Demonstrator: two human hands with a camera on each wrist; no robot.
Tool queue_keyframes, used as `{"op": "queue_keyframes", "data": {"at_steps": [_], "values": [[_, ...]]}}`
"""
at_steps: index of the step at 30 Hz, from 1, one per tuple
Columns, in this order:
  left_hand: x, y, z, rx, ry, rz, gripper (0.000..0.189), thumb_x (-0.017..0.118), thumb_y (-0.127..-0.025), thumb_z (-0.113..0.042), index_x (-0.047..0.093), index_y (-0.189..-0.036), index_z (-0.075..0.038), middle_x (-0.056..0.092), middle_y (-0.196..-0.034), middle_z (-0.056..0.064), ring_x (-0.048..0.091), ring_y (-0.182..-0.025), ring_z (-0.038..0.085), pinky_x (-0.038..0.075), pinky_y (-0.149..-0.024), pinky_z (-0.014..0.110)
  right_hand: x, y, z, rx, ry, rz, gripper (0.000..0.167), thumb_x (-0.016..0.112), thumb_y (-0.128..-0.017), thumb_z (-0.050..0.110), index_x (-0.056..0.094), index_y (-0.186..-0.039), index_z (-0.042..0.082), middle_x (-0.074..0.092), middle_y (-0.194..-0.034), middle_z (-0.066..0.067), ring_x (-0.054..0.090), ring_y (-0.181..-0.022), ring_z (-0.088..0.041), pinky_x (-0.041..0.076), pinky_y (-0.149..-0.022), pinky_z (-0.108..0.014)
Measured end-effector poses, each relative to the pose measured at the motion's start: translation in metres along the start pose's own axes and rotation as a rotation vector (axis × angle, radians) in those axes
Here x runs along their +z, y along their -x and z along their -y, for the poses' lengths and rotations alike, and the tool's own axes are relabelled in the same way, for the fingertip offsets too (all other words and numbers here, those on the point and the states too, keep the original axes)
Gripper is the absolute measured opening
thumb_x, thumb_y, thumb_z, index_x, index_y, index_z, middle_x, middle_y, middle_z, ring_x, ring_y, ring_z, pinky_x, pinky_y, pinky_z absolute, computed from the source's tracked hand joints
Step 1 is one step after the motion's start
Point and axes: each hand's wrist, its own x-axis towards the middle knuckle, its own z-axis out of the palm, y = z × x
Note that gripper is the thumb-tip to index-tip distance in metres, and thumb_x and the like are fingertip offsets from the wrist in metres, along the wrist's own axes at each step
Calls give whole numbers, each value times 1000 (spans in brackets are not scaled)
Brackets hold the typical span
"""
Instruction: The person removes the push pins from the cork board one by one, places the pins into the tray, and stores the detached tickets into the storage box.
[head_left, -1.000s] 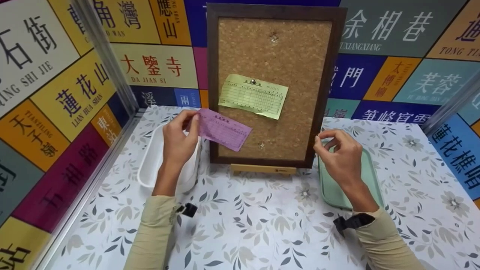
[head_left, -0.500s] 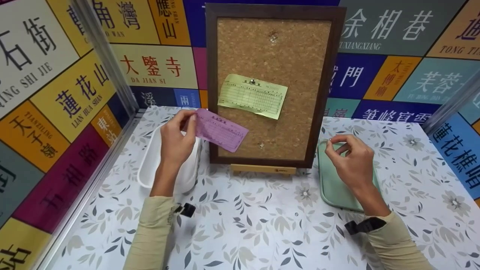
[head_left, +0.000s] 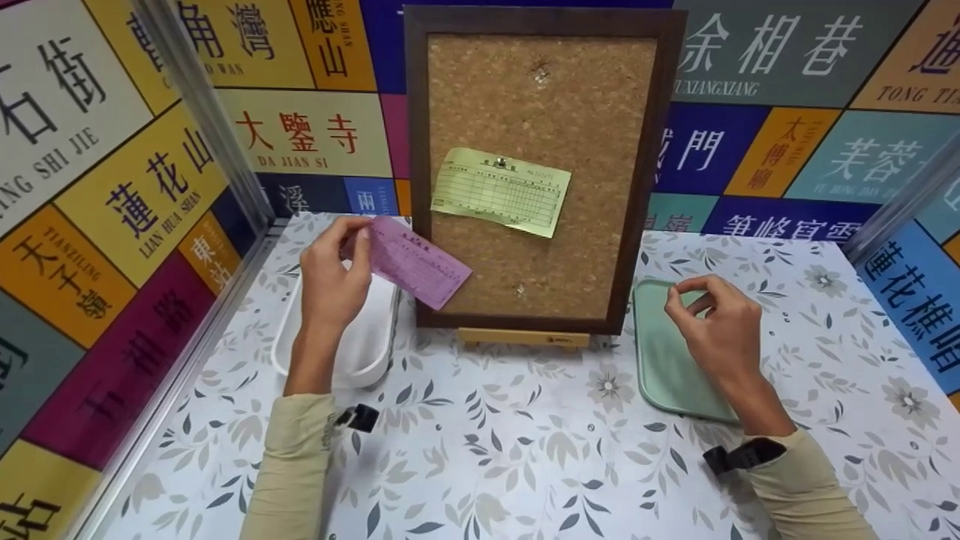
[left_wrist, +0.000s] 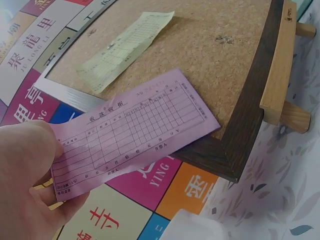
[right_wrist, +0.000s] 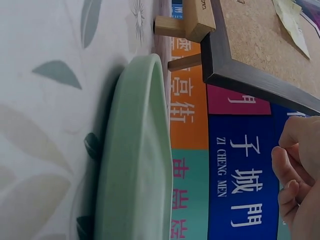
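Note:
My left hand (head_left: pixel 334 285) pinches one end of a pinkish-purple receipt slip (head_left: pixel 420 264) between thumb and fingers. In the left wrist view the slip's printed grid (left_wrist: pixel 135 132) faces up, and its free end overlaps the lower corner of the framed corkboard (head_left: pixel 585 247). Higher on the board hangs a yellow-green receipt (head_left: pixel 501 191), held by a pushpin (head_left: pixel 500 162) at its top edge, its lower corners lifting. My right hand (head_left: pixel 720 322) is raised over the green tray (head_left: pixel 660 352), thumb and forefinger tips brought together; I cannot tell whether they hold something tiny.
The board leans on a small wooden easel (head_left: pixel 523 338). A white oblong tub (head_left: pixel 367 360) stands behind my left wrist. Leaf-patterned cloth (head_left: pixel 495 450) covers the table, with tiny round bits scattered on it. Sign-printed panels (head_left: pixel 315 135) wall the back and sides.
My right hand has moved right and slightly down, from the board's edge to over the green tray. My left hand has drifted left with the receipt slip, which overlaps the board less and tilts more steeply.

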Motion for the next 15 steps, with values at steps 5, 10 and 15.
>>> {"op": "queue_keyframes", "data": {"at_steps": [5, 10, 15], "values": [[-5, -2, 6, 29, -46, -18, 24, 59, -111, -15, 75, -129, -10, 77, -123, 9, 70, -97, 19, 54, -84, 29, 0, 0, -2, -13, -28, 5, 4, 83, -91, 9, 80, -94, 9, 77, -85, -5, 59, -66, 6, 40, -65, -8], [-10, -4, 11, 48, -107, -39, 23, 58, -110, -11, 76, -125, -10, 75, -119, 11, 65, -94, 22, 51, -81, 30, 0, -1, -3, -37, -90, 7, 9, 84, -87, 2, 81, -91, 10, 78, -91, -5, 65, -71, -11, 43, -68, -5], [-14, -6, 15, 39, -152, -40, 23, 59, -110, -10, 77, -123, -12, 73, -120, 12, 63, -100, 24, 51, -86, 36, 0, -1, -4, -37, -103, 20, 8, 82, -87, -1, 80, -90, 7, 77, -91, -7, 65, -72, -11, 45, -68, -4]]}}
